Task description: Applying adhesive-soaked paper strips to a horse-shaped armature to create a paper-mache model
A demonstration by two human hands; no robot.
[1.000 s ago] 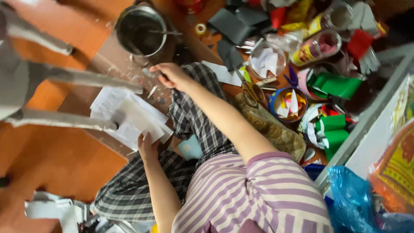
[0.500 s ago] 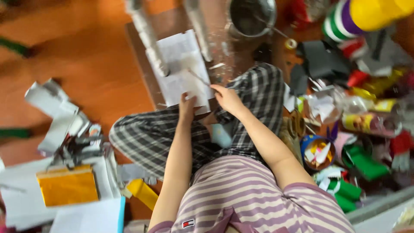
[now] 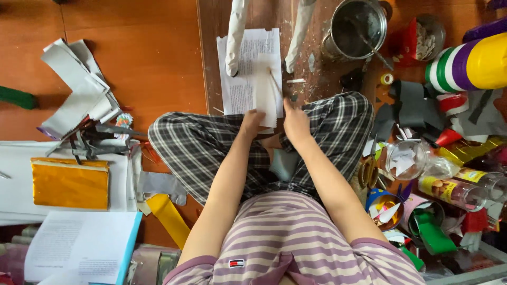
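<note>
I sit cross-legged in plaid trousers and a striped shirt. My left hand [image 3: 252, 123] rests on the near edge of a stack of printed white paper sheets [image 3: 248, 74] lying on a wooden board [image 3: 209, 58]. My right hand [image 3: 294, 122] is just right of the sheets, fingers by the paper's lower right corner next to a thin stick [image 3: 274, 82] lying on the paper. Two white rolled paper cones [image 3: 235, 34] stand across the top of the sheets. Whether either hand pinches the paper is unclear.
A metal pot [image 3: 355, 27] with a stirring tool stands at the top right. Coloured paper scraps, jars, scissors [image 3: 368, 172] and tape rolls crowd the right side. Grey folded paper [image 3: 79, 92], a yellow pad [image 3: 68, 183] and printed sheets [image 3: 82, 248] lie at the left.
The view has swung and steadied. My right hand came back from reaching toward the pot, and both hands now sit together at the near edge of the paper sheets.
</note>
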